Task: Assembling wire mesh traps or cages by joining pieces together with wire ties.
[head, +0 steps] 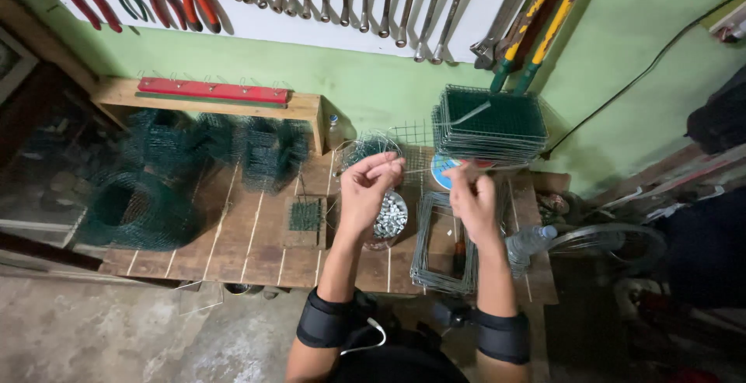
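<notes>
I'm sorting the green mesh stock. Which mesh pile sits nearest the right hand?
The flat stack of wire frames directly under the right hand; the taller stack sits farther back by the wall.

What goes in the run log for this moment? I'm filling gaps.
left hand: pinching thin wire | right hand: pinching same wire | below: bowl of metal clips, wire frames | surface: wooden bench

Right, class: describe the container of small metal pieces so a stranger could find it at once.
Start at the wooden workbench below the tool wall. Near its front edge, just under the left hand, sits a round container. Unlike the green wire mesh around it, it is heaped with shiny silver bits.
</notes>
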